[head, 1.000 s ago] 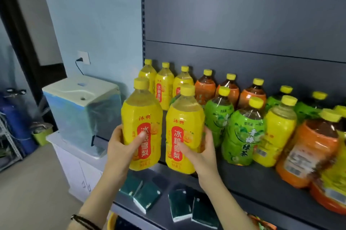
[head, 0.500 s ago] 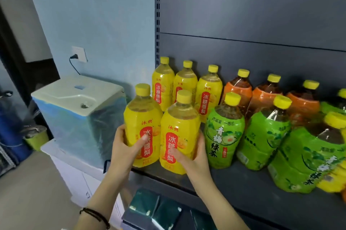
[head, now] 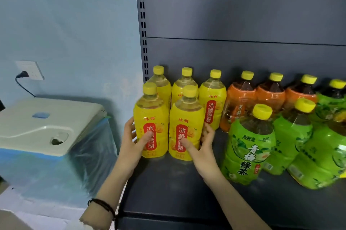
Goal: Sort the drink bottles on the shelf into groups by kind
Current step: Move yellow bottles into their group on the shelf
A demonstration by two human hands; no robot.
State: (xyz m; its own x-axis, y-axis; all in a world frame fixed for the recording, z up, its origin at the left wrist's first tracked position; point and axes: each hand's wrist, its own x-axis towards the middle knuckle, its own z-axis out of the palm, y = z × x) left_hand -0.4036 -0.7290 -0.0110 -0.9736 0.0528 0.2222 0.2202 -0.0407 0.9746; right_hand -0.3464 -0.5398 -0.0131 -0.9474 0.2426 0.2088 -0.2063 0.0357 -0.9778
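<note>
grey shelf, head view: 3 rear yellow bottles at 10 o'clock. left hand curled round front-left yellow bottle, right hand round front-right yellow bottle. orange bottles at 1 o'clock, green bottles at 3.

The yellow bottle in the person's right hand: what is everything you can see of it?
The front right yellow bottle is clear plastic with a yellow screw cap, pale liquid showing at the shoulder, and a yellow wrap bearing a red panel with white Chinese characters. It stands upright on the dark shelf, close beside the front left yellow bottle and in front of three back-row yellow bottles. The right hand grips it, thumb across the label, fingers round its right side.
</note>
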